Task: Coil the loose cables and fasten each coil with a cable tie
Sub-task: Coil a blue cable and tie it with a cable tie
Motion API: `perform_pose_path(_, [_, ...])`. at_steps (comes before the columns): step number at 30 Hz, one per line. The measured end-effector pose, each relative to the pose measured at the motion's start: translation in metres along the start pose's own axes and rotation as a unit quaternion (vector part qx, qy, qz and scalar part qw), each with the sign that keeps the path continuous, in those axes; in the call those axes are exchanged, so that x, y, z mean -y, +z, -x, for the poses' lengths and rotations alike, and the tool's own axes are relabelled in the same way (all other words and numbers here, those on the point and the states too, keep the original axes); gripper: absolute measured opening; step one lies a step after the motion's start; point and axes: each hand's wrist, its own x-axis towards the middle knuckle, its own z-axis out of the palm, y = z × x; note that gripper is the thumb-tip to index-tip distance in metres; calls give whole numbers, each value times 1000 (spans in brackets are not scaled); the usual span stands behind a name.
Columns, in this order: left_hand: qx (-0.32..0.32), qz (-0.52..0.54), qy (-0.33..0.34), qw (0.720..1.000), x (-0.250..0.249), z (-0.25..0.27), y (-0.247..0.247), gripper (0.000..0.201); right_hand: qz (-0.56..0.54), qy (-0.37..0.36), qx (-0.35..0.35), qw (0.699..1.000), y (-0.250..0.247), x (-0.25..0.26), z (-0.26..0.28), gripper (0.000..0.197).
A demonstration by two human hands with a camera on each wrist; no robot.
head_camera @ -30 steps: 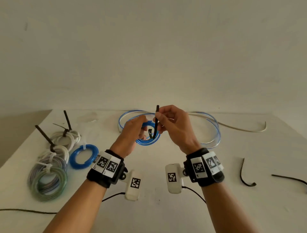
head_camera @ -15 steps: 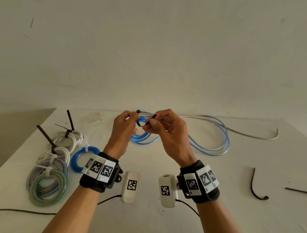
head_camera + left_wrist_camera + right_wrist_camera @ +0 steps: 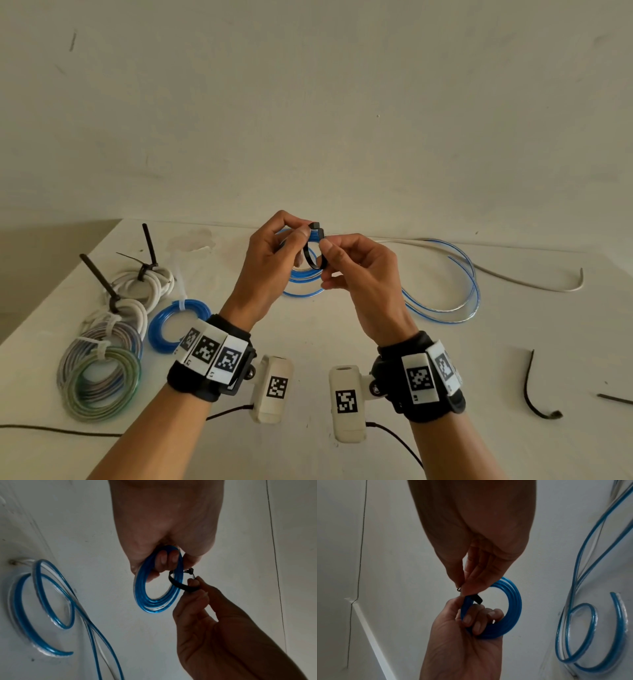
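Holding the small blue coil (image 3: 158, 580) up above the counter (image 3: 308, 342), the left hand (image 3: 270, 263) has its fingers (image 3: 167, 559) curled through the ring and gripping its top. The black cable tie (image 3: 313, 255) is looped around the coil's strands on the side toward the right hand (image 3: 359, 274), which pinches the tie between thumb and forefinger. The tie's head (image 3: 314, 225) stands at the top, just beside the left thumb, so the tail must probably be fed up toward it.

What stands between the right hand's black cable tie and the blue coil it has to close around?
Nothing visible. The black cable tie already loops around the blue coil beside the left hand gripping it; the right hand pinches the tie.
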Motion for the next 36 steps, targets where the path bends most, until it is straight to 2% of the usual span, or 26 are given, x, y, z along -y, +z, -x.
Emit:
perform_pose_path(16, [5,-64,46,997,-2,2,0,15,-13,25,6,1000,-1,3,0,12])
perform_pose_path(26, [32,-59,83,994,-1,4,9,9,-54,16,-35,998,-3,2,-3,28])
perform_pose_path(33, [56,-32,48,997,0,6,13,11,-13,5,-26,1000,-12,2,-4,21])
perform_pose_path(36, [67,-9,27,997,0,7,16,13,1,-8,-49,999,-12,3,-4,16])
